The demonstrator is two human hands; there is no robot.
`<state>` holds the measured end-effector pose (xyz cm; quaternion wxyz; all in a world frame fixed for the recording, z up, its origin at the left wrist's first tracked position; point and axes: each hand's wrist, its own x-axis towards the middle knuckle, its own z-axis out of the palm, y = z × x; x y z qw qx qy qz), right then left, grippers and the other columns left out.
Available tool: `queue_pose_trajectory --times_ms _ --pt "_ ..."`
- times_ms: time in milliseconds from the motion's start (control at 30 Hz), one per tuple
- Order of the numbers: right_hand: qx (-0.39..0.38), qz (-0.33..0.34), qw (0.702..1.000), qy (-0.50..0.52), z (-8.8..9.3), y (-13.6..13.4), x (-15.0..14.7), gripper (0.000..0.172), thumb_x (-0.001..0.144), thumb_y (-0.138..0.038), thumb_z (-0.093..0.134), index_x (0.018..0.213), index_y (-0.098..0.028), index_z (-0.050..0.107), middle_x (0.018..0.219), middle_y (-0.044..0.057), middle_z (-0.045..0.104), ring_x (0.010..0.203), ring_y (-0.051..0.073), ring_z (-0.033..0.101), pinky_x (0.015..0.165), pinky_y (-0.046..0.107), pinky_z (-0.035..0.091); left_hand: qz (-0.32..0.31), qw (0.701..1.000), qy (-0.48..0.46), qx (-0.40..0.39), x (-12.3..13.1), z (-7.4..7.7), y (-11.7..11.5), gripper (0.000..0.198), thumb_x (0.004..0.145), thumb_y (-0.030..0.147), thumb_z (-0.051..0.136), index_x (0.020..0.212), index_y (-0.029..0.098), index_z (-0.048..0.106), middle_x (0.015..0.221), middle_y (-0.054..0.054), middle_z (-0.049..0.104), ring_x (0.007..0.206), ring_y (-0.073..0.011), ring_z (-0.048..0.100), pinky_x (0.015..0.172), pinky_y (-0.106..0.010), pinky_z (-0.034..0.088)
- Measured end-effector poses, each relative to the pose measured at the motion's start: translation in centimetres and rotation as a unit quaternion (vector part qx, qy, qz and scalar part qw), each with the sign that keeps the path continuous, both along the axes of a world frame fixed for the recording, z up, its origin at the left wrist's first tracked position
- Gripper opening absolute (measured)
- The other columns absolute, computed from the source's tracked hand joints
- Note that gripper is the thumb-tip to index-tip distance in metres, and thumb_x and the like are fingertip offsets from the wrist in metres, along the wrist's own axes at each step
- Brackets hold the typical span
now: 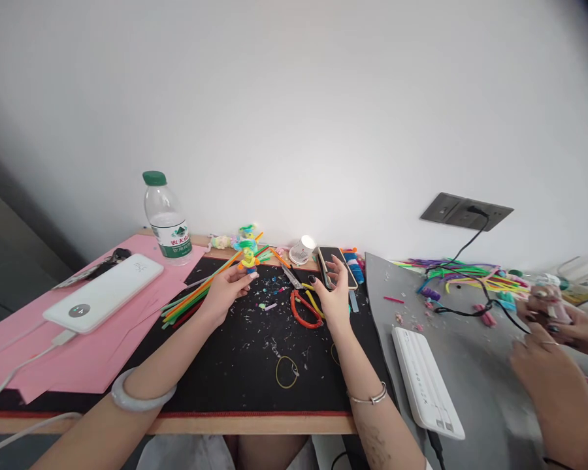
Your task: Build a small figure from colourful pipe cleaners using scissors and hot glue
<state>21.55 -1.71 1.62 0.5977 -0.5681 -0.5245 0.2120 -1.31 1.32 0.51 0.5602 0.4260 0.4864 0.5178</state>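
My left hand pinches a small fuzzy pipe-cleaner figure in yellow, green, orange and blue, held upright above the black mat. My right hand is open, thumb and fingers apart, with nothing visible in it. It hovers beside scissors with red and yellow handles and in front of a phone lying by the wall. Under my left hand lies a bundle of green, orange and red pipe cleaners. Fuzz scraps and a rubber band are scattered on the mat.
Pink sheets, a white power bank and a water bottle are on the left. A paper cup and blue yarn stand by the wall. Right: another power bank, pipe cleaners, cables and another person's hands.
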Motion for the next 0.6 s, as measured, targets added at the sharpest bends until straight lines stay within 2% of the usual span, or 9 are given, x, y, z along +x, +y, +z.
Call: queue_pose_trajectory --times_ms 133,233,300,333,400,467,533,600 --pt "0.012 0.005 1.0 -0.025 -0.2 -0.3 -0.1 0.069 0.073 -0.034 0.066 0.135 -0.021 0.039 0.131 0.013 0.048 0.112 0.026 0.048 0.096 0.046 0.039 -0.017 1.0 0.021 0.002 0.1 0.0 -0.1 0.038 0.058 0.042 0.08 0.086 0.018 0.067 0.074 -0.001 0.063 0.058 -0.0106 0.054 0.058 -0.024 0.044" --pt "0.028 0.001 0.999 -0.038 -0.1 -0.6 -0.2 0.044 0.081 -0.032 0.058 0.122 -0.021 0.051 0.123 0.011 0.055 0.106 0.024 0.052 0.093 0.043 0.042 -0.055 0.997 0.057 0.01 0.2 0.0 -0.3 0.032 0.06 0.041 0.078 0.082 0.02 0.069 0.075 -0.003 0.068 0.057 -0.0134 0.055 0.056 -0.026 0.043" --pt "0.039 0.014 0.998 -0.051 0.0 -0.8 -0.2 0.02 0.084 -0.03 0.053 0.1 -0.02 0.061 0.11 0.01 0.06 0.1 0.023 0.055 0.088 0.04 0.044 -0.093 0.992 0.088 0.014 0.3 0.2 -0.5 0.026 0.062 0.041 0.077 0.075 0.02 0.068 0.073 -0.005 0.07 0.054 -0.0146 0.054 0.052 -0.026 0.039" --pt "0.044 0.025 0.997 -0.057 0.1 -0.9 -0.2 0.014 0.085 -0.029 0.053 0.086 -0.019 0.063 0.104 0.01 0.061 0.098 0.023 0.057 0.086 0.038 0.045 -0.106 0.99 0.097 0.014 0.4 0.2 -0.6 0.024 0.062 0.041 0.076 0.07 0.02 0.067 0.07 -0.005 0.07 0.051 -0.0144 0.053 0.049 -0.026 0.037" --pt "0.039 0.039 0.996 -0.071 0.2 -1.0 -0.3 0.019 0.085 -0.028 0.053 0.069 -0.019 0.06 0.096 0.009 0.062 0.092 0.022 0.059 0.082 0.036 0.046 -0.144 0.983 0.114 0.018 0.6 0.5 -0.9 0.023 0.066 0.043 0.073 0.065 0.021 0.066 0.069 -0.006 0.071 0.046 -0.0137 0.05 0.047 -0.026 0.034" --pt "0.023 0.041 0.995 -0.091 0.2 -0.9 -0.4 0.025 0.085 -0.027 0.051 0.061 -0.019 0.057 0.091 0.008 0.062 0.088 0.022 0.06 0.079 0.036 0.046 -0.174 0.976 0.129 0.02 0.7 0.6 -1.1 0.026 0.07 0.045 0.069 0.06 0.021 0.064 0.066 -0.007 0.07 0.044 -0.0136 0.048 0.045 -0.026 0.033" --pt "0.01 0.042 0.993 -0.111 0.1 -0.5 -0.5 0.027 0.085 -0.027 0.05 0.06 -0.019 0.056 0.089 0.008 0.063 0.086 0.022 0.06 0.076 0.035 0.046 -0.201 0.968 0.145 0.022 0.9 0.6 -1.3 0.03 0.074 0.046 0.064 0.058 0.021 0.063 0.065 -0.007 0.069 0.041 -0.013 0.047 0.044 -0.026 0.032" --pt "-0.008 0.043 0.99 -0.132 0.0 0.0 -0.6 0.021 0.084 -0.026 0.05 0.066 -0.019 0.059 0.086 0.008 0.064 0.082 0.022 0.061 0.072 0.034 0.047 -0.218 0.962 0.161 0.027 1.0 0.5 -1.4 0.029 0.074 0.045 0.062 0.058 0.021 0.061 0.063 -0.006 0.069 0.039 -0.0126 0.046 0.044 -0.026 0.031"
